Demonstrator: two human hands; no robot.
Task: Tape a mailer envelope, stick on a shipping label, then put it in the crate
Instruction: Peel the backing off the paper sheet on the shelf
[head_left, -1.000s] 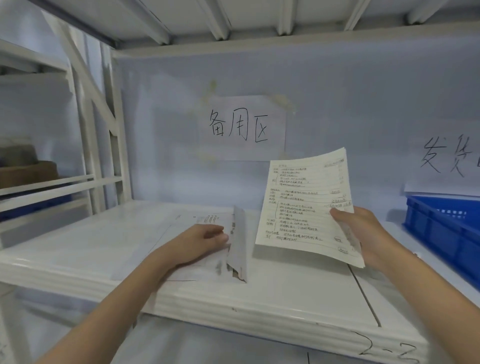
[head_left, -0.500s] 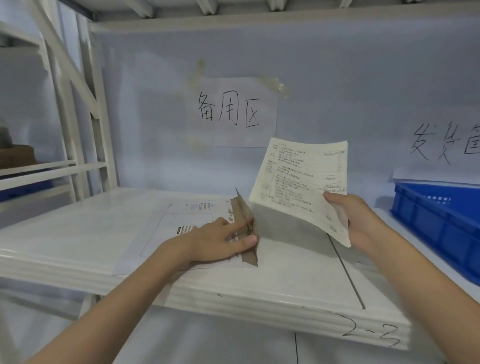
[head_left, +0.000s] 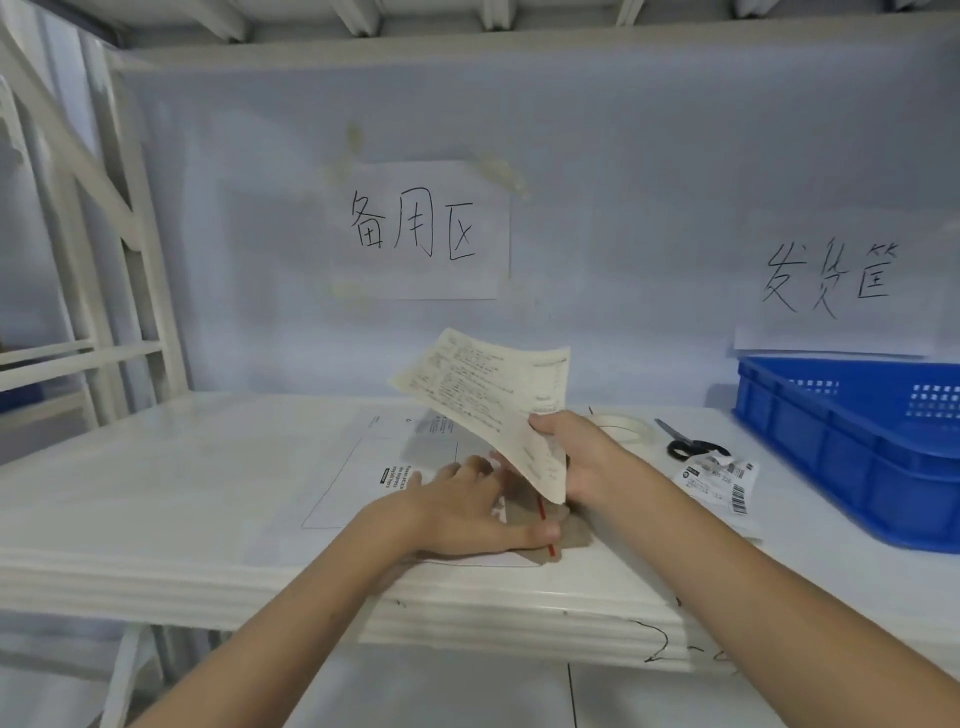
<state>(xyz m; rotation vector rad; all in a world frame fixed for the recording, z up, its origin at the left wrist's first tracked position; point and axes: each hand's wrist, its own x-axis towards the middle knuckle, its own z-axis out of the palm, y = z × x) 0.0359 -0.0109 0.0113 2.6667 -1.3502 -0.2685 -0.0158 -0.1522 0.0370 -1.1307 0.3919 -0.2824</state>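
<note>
On the white shelf (head_left: 156, 493), near its front edge, the left hand (head_left: 467, 512) holds open a white cardboard mailer envelope (head_left: 415, 467) with a brown inside; the right hand (head_left: 582, 457) pinches a printed cream paper sheet (head_left: 488, 395) above it. A blue plastic crate (head_left: 852, 447) sits at the right edge.

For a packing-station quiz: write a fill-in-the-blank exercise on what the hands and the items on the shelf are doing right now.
1. The right hand holds a printed ____ above the mailer envelope.
2. The left hand holds open the envelope's ____.
3. The scissors lie between the tape roll and the ____ crate.
4. The shipping label lies on the ____, in front of the scissors.

Missing words: sheet; flap; blue; shelf
</note>
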